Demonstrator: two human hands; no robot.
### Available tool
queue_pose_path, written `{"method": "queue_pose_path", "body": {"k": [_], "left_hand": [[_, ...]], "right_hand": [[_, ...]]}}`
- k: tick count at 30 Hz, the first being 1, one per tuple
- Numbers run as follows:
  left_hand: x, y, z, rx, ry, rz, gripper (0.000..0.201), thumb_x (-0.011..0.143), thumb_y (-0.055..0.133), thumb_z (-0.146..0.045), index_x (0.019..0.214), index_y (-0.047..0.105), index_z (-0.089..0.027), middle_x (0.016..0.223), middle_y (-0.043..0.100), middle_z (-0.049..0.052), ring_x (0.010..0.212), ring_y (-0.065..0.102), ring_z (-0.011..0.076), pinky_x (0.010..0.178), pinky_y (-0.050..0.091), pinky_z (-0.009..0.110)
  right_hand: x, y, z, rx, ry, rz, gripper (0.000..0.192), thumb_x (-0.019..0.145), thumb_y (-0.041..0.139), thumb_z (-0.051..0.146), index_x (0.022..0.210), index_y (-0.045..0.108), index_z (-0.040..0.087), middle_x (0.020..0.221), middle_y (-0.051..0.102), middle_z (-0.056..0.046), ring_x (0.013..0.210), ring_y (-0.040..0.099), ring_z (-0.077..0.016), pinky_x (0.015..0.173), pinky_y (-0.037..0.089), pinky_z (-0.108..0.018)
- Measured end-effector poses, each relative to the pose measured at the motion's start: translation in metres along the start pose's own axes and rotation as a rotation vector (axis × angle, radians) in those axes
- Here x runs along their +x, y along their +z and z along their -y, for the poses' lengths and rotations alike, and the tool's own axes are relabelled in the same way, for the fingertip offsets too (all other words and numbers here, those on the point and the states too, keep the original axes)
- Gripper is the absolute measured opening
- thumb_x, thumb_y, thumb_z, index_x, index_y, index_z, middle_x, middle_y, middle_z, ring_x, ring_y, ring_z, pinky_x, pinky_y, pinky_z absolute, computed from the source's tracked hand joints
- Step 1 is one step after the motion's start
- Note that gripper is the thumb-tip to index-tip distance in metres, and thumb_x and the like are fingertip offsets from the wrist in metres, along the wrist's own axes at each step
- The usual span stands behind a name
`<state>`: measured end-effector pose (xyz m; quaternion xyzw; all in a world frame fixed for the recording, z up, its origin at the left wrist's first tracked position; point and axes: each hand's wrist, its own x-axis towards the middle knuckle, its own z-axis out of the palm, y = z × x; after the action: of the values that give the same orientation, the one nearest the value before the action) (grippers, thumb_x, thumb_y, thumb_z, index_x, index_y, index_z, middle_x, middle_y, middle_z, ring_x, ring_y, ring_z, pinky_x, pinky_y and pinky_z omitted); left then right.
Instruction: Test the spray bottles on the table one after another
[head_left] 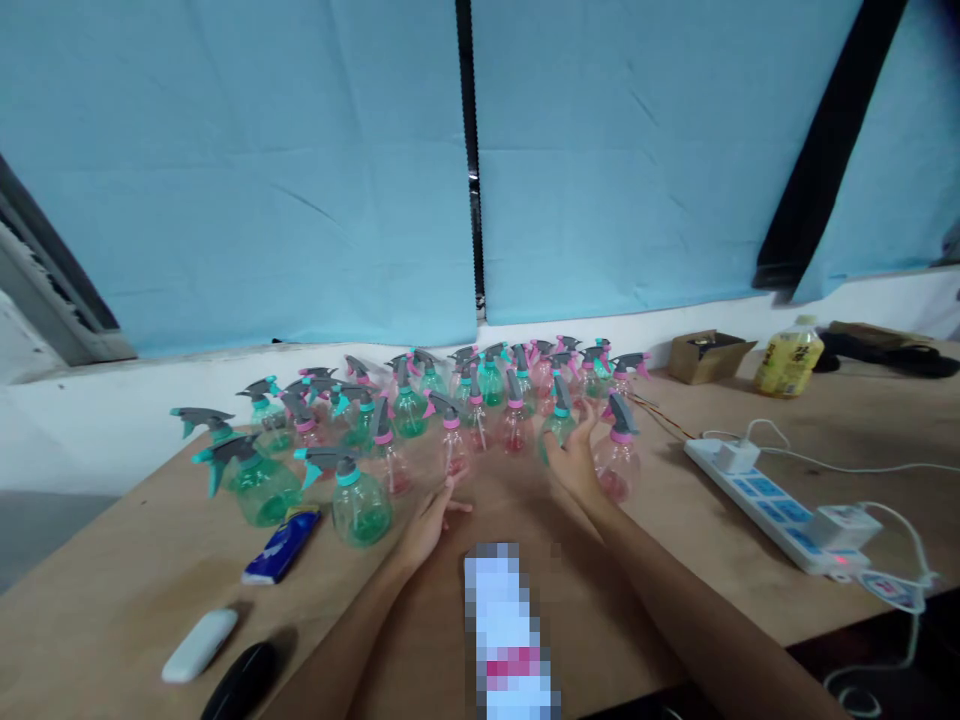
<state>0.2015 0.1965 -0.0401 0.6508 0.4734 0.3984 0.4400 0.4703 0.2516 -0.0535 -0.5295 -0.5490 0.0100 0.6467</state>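
- Where the wooden table (112,590) runs out at its left edge, the floor drops away; a white case (199,645) and a dark oval object (241,682) lie near the front corner, with a blue packet (283,546) just behind them.
- Two green spray bottles (262,485) stand nearest that left edge, and a third green spray bottle (360,500) stands close beside the left hand.
- Left hand (427,522) lies open and flat on the table, fingers spread narrowly, touching the base of a pink spray bottle (453,450); it holds nothing.
- Between both forearms the tabletop is bare up to the crowd of bottles (480,395), which fills the back to the wall.
- Right hand (574,460) is open, fingers raised among the bottles, just beside a pink-collared bottle (616,462); whether it touches is unclear.
- Right of it, open wood reaches a white power strip (772,510); a cardboard box (705,356) and yellow drink bottle (789,358) sit near the back edge.
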Motion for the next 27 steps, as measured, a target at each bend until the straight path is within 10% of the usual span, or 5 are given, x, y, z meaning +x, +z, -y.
{"method": "queue_pose_path", "body": {"k": [5,13,19,27], "left_hand": [[0.002,-0.004,-0.002,-0.044,-0.062,0.038,0.052,0.091,0.036,-0.058,0.128,0.060,-0.030,0.109,0.074,0.006,0.095,0.068,0.0242,0.063,0.043,0.028],[0.010,-0.003,0.005,-0.074,-0.052,0.042,0.055,0.092,0.030,-0.062,0.131,0.057,-0.034,0.144,0.051,0.004,0.095,0.069,0.0218,0.061,0.045,0.025],[0.024,-0.004,0.008,-0.210,-0.105,0.054,0.069,0.086,0.028,-0.073,0.137,0.051,-0.033,0.149,0.044,0.008,0.078,0.071,0.0194,0.050,0.044,0.023],[0.024,-0.004,0.012,-0.320,-0.096,0.011,0.069,0.087,0.035,-0.069,0.136,0.053,-0.023,0.151,0.040,0.012,0.072,0.069,0.0174,0.044,0.044,0.022]], "right_hand": [[0.013,0.006,0.004,-0.051,0.071,-0.016,0.070,0.081,0.053,0.031,0.141,0.020,0.012,0.133,0.049,-0.022,0.122,0.050,-0.0289,0.101,0.039,-0.046],[0.001,-0.003,0.031,-0.010,0.106,-0.018,0.064,0.083,0.057,0.039,0.136,0.032,0.013,0.112,0.062,-0.015,0.103,0.058,-0.0275,0.089,0.044,-0.041],[-0.003,0.006,0.051,0.173,0.160,0.278,0.025,0.080,0.058,0.039,0.092,0.066,0.018,0.064,0.056,0.003,0.061,0.052,-0.0149,0.061,0.041,-0.026],[0.007,0.040,0.060,0.555,0.157,0.699,0.021,0.073,0.070,0.036,0.084,0.069,0.019,0.068,0.063,0.001,0.071,0.059,-0.0168,0.069,0.048,-0.029]]}}
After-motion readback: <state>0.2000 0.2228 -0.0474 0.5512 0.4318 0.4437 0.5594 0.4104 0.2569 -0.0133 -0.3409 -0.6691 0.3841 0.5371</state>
